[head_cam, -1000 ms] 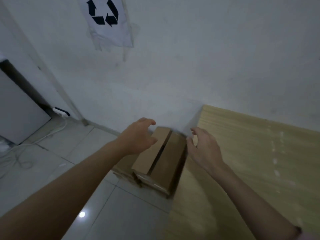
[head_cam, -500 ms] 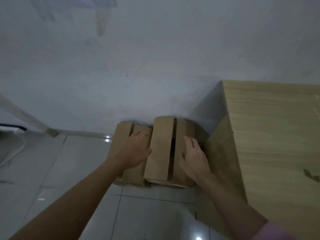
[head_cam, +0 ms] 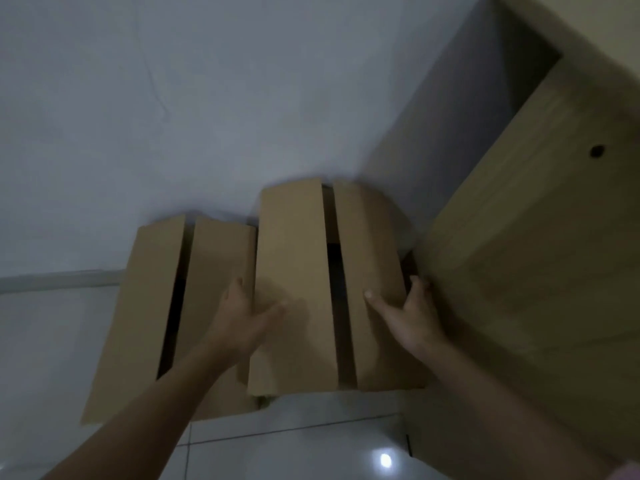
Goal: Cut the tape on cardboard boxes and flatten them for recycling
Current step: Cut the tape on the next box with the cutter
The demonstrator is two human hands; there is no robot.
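Two brown cardboard boxes stand side by side on the floor against the wall. The taller right box has a dark gap between its top flaps, and so does the lower left box. My left hand grips the right box's left edge, thumb on the top flap and fingers down in the slot between the boxes. My right hand grips its right edge, thumb on top and fingers down the side next to the wooden cabinet.
A light wooden cabinet stands tight against the right box. A plain grey wall rises right behind both boxes. Glossy white floor tiles spread to the left and in front.
The view has come much closer and lower over the boxes. Both hands went from hovering over and resting on the boxes to clasping the right box's two sides.
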